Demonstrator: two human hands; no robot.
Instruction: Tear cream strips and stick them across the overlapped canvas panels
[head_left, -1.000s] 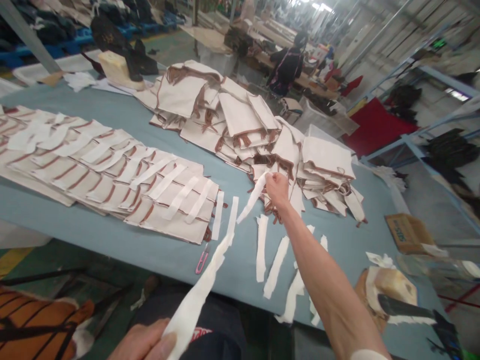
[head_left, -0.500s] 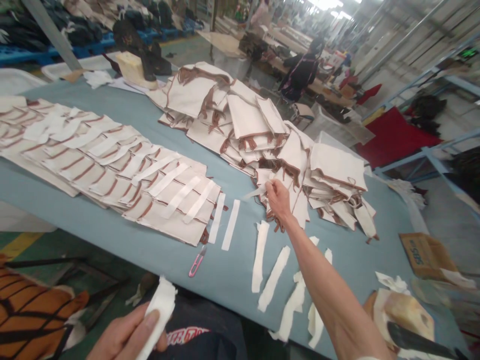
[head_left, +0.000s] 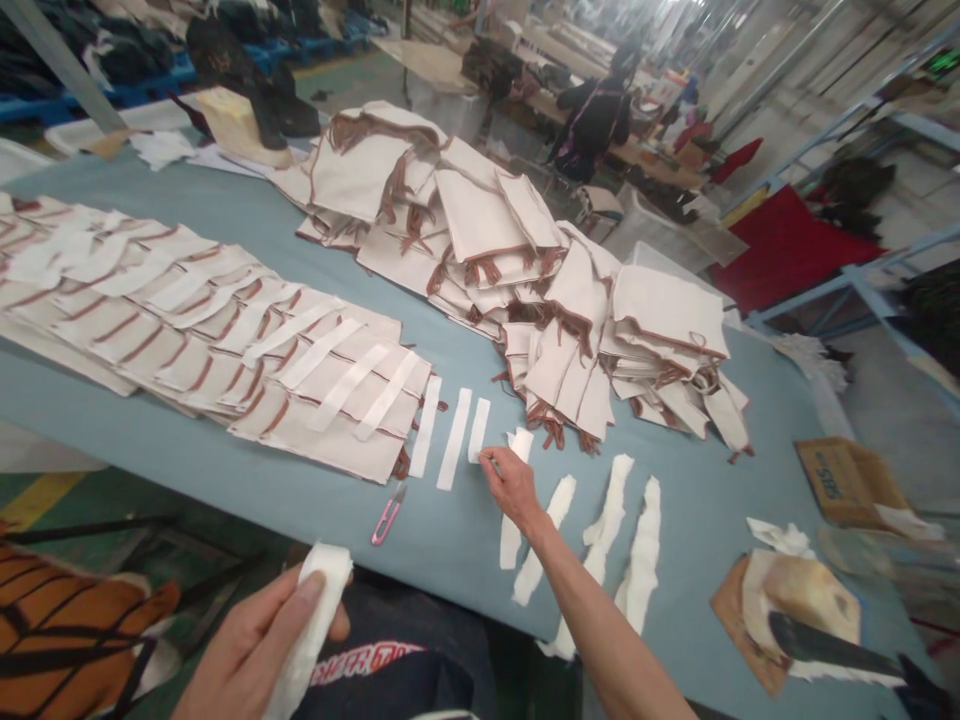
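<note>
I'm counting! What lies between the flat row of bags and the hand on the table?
Head view: two white strips lie on the blue table between the bags and the right hand, which touches a shorter third.

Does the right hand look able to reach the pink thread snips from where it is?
Probably yes: the pink thread snips lie on bare table just left of the right hand, with nothing between, though it is touching a white strip.

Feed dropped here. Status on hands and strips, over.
Left hand grips white wad. Right hand on short strip's near end, blue table. Pink snips beside, not blocking.
</note>
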